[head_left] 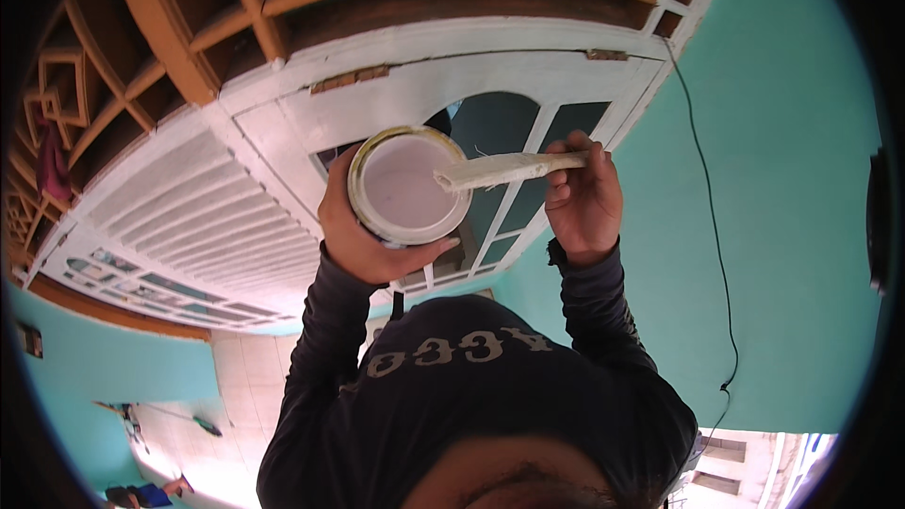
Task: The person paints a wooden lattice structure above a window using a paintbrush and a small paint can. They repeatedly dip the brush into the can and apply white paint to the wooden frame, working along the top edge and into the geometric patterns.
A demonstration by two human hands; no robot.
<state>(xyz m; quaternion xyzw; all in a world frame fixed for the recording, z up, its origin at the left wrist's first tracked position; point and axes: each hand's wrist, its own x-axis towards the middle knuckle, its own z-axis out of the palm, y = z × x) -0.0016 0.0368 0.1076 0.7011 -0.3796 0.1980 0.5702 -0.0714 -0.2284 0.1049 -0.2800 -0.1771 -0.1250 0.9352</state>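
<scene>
My left hand (356, 250) is wrapped around a round can (362, 212) with white paint inside and a yellowish stained rim. The can is tilted so that its mouth shows. In my right hand (586, 200) is a white, paint-coated paintbrush (509, 170), gripped by the end of its handle between fingers and thumb. The brush lies nearly level, pointing left. Its frayed bristle end overlaps the right part of the can's mouth; whether it touches the rim or paint I cannot tell.
Right behind the can stands white joinery (273, 123) with slats, glass panes and rusty hinges (349, 79). Brown wooden lattice (255, 0) runs above. A black cable (702, 160) hangs down the teal wall (792, 226). A dark red cloth (52, 160) hangs at far left.
</scene>
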